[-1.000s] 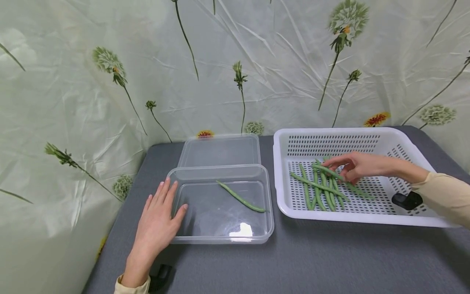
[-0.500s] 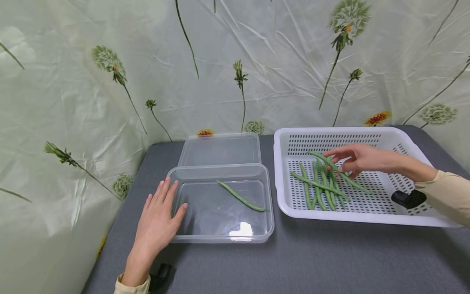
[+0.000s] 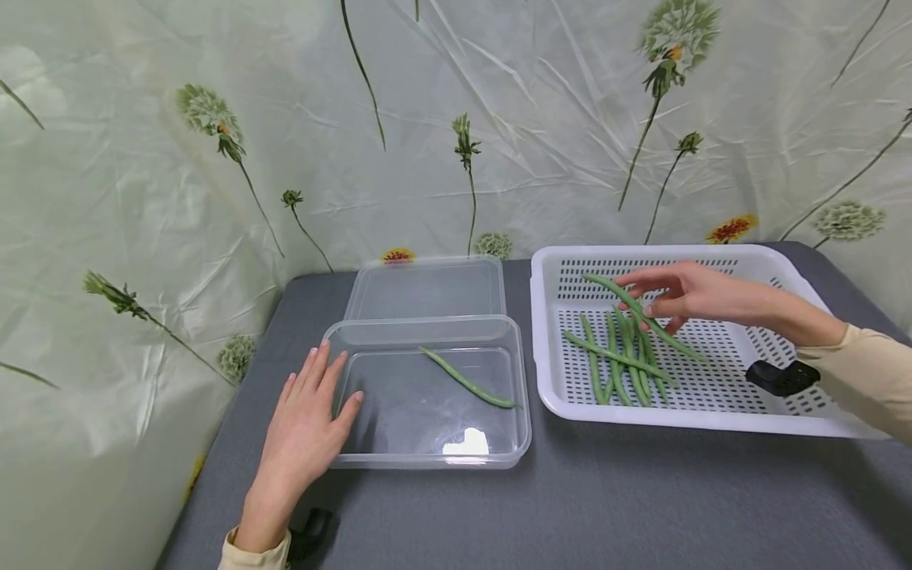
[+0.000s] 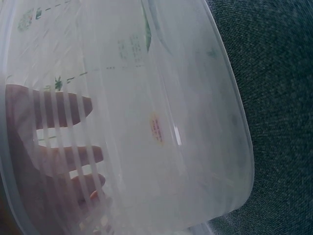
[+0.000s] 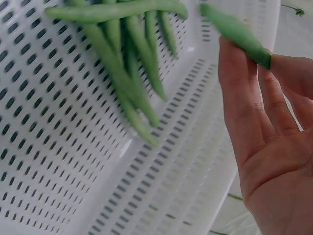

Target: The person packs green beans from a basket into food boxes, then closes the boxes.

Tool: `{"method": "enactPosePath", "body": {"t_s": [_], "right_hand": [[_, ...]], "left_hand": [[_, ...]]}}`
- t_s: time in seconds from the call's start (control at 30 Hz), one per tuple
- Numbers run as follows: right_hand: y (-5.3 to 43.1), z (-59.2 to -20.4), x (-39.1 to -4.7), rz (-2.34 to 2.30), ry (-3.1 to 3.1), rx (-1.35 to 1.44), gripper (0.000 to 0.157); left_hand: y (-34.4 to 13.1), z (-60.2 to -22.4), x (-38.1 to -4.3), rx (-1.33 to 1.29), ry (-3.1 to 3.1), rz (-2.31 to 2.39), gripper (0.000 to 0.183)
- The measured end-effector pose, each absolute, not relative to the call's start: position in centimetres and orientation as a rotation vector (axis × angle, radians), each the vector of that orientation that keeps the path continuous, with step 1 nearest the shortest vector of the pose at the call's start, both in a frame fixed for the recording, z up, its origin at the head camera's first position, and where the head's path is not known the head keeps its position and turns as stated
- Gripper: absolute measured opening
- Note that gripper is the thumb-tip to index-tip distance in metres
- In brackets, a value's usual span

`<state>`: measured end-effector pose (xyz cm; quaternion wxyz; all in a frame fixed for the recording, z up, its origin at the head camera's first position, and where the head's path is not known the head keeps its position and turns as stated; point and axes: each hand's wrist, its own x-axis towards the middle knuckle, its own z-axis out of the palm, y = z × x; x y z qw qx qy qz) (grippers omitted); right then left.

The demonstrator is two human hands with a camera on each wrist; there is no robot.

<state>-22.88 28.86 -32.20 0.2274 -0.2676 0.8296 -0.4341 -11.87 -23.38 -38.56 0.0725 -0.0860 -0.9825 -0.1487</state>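
Observation:
My right hand (image 3: 701, 297) pinches one green bean (image 3: 659, 327) between thumb and fingers, held above the white perforated basket (image 3: 720, 413). In the right wrist view that held bean (image 5: 237, 32) runs across the fingertips. Several more green beans (image 3: 618, 360) lie crossed in a loose pile at the basket's left part. With fingers spread straight, my left hand (image 3: 302, 419) rests against the left rim of a clear plastic container (image 3: 427, 459). A single green bean (image 3: 466, 378) lies slantwise on the container's floor. Through the container wall (image 4: 195, 122), the left wrist view shows the left fingers.
A clear flat lid (image 3: 427, 286) lies behind the container. The grey cloth-covered table (image 3: 556, 507) runs in front of both vessels. A flower-printed sheet (image 3: 427, 119) hangs behind the table and along its left side.
My right hand has lifted the green bean off the pile and moved up and slightly left with it. The left hand has stayed on the container's rim.

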Motion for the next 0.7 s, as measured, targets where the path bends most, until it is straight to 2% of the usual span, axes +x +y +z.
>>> {"method": "enactPosePath", "body": {"t_s": [0.7], "right_hand": [[25.0,-30.3,-21.9,-1.298,2.313,-0.754,0.05]], "left_hand": [[-23.3,-38.5,-11.9,-0.252,-2.943,-0.462,0.068]]}}
